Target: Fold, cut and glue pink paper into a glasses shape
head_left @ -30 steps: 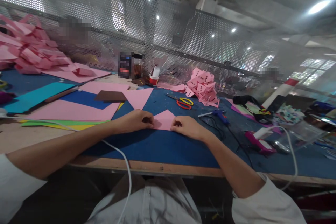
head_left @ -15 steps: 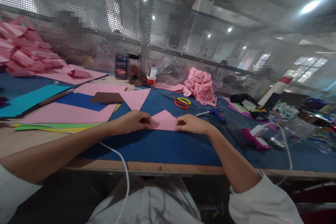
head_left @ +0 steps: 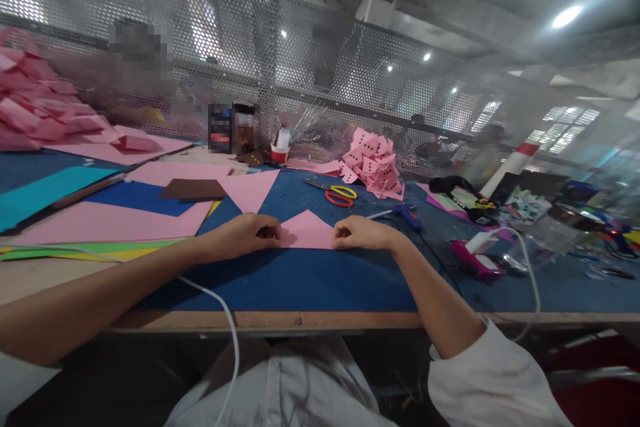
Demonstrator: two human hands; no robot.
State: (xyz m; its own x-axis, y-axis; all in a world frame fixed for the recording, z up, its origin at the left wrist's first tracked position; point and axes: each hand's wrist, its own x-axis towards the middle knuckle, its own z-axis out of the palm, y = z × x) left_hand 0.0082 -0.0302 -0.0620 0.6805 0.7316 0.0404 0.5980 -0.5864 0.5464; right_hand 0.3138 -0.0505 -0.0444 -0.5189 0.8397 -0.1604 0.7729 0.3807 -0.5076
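A pink sheet of paper [head_left: 308,232], folded to a low triangle with its peak pointing away from me, lies on the blue table mat [head_left: 320,280]. My left hand [head_left: 245,237] pinches its left corner, fingers curled. At the opposite corner my right hand [head_left: 363,233] grips with thumb and fingertips. The straight edge of the paper faces me. Just beyond my left hand lies another pink paper triangle [head_left: 253,189]. Red and yellow handled scissors [head_left: 340,195] rest behind the folded sheet.
Left are pink sheets [head_left: 150,221], a brown piece [head_left: 193,189], a turquoise sheet [head_left: 50,193] and a pink paper heap [head_left: 45,103]. Dotted pink pieces [head_left: 373,163] pile at the back. Right are a blue glue gun [head_left: 407,215] and a magenta device [head_left: 475,260]. A white cable [head_left: 231,320] crosses the front edge.
The view has shifted slightly, so most things sit a little further left. Both hands keep hold of the pink paper's corners, and its folded shape looks the same.
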